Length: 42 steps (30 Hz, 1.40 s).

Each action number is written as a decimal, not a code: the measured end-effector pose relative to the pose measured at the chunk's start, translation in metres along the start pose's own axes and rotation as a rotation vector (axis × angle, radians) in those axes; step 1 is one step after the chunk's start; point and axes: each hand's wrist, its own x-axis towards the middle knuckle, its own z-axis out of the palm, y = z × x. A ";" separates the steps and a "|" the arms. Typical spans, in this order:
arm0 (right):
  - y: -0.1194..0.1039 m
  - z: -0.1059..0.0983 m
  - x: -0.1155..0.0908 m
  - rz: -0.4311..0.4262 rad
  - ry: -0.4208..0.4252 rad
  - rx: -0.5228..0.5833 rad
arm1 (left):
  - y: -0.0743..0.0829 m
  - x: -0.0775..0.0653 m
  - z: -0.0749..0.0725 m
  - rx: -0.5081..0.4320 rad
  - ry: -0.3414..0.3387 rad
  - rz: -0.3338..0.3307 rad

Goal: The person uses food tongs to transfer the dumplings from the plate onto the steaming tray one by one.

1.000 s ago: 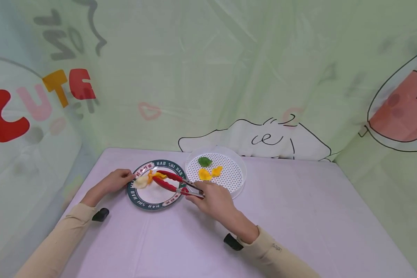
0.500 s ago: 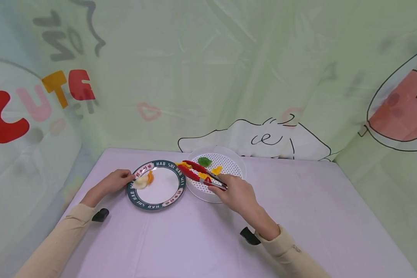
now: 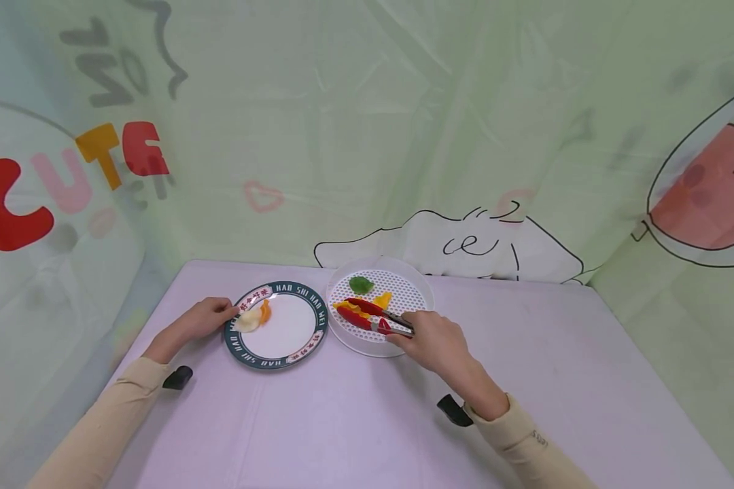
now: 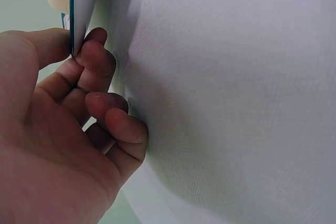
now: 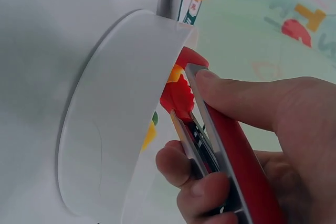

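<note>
Tongs (image 3: 361, 322) Over the Tray (image 3: 373, 350), Plate (image 3: 287, 336) Held by Its Rim

Head view: the right hand (image 3: 435, 341) grips the tongs from behind, their red tips above the perforated tray, a yellow piece (image 3: 344, 307) between them. A green piece (image 3: 361, 285) and a second yellow piece (image 3: 382, 299) lie in the tray. Just left stands the plate, bearing a white piece (image 3: 248, 321) beside an orange piece (image 3: 265, 312). The left hand (image 3: 204, 318) is at its near-left rim.

Left wrist view: thumb above, fingertips beneath, pinching the rim; the lower fingers curl loosely. The plate looks stiff and light, probably smooth, so the rim is the sensible hold.

Right wrist view: thumb on one arm of the tongs, fingers on the other, squeezing. The tips are by the tray's wall; whether the yellow piece touches the tray, I cannot tell. The pieces look light and thin, perhaps soft: best nipped gently across the middle. The tray seems light enough to slide if knocked.
</note>
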 end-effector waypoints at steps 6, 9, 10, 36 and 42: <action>-0.001 0.003 0.003 -0.023 -0.020 -0.043 | 0.000 0.001 0.001 -0.004 -0.004 -0.010; -0.001 0.004 0.004 -0.024 -0.019 -0.050 | -0.001 0.001 0.002 -0.003 -0.002 -0.004; -0.001 0.004 0.004 -0.025 -0.018 -0.050 | -0.001 0.001 0.002 -0.004 -0.001 -0.002; 0.002 -0.015 -0.001 0.064 -0.004 -0.083 | -0.003 0.003 0.003 -0.003 -0.003 -0.018; 0.003 -0.018 0.003 0.099 0.056 -0.023 | -0.002 0.003 0.002 -0.011 0.005 -0.003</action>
